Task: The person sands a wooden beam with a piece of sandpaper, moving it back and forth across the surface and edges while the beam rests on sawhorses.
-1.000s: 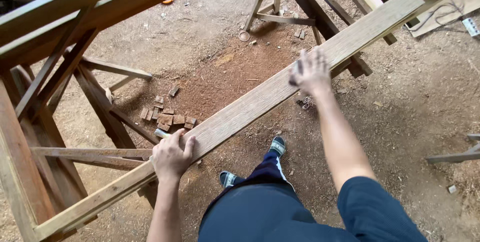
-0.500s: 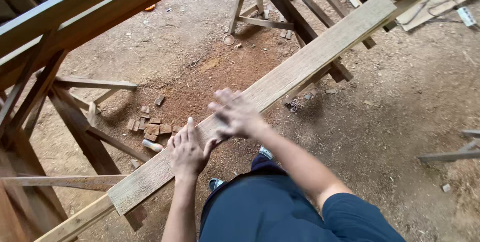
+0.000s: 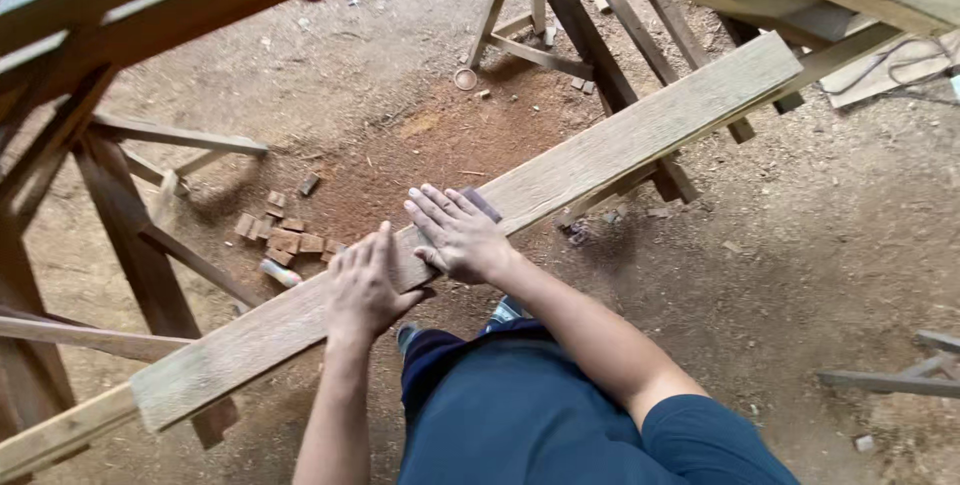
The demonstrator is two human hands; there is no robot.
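**Q:** Head view. Where does the plank (image 3: pixel 600 160) lie relative to the two hands?

**A:** The plank runs diagonally under both hands, from lower left to upper right. The left hand (image 3: pixel 365 290) lies flat on the plank's top face, fingers together and extended, the thumb at the near edge. The right hand (image 3: pixel 460 235) lies just beside it, further up the plank, palm down with fingers spread. Neither hand is closed around the plank; both are open and press on its surface. A small dark piece (image 3: pixel 480 203) shows under the right fingertips; what it is cannot be told.

**Q:** How does the plank look, and where does it sit?

**A:** It is a long, pale, rough-sawn board with a greyish, weathered face and square-cut ends. Its upper right end rests on a wooden trestle (image 3: pixel 590 40); its lower left end lies on another timber rail (image 3: pixel 60 435).

**Q:** What lies about the plank?

**A:** Beyond the plank, on the reddish dirt floor (image 3: pixel 420 75), sits a cluster of small wood offcuts (image 3: pixel 285 237). On the near side of the plank are the person's dark blue trousers (image 3: pixel 520 415).
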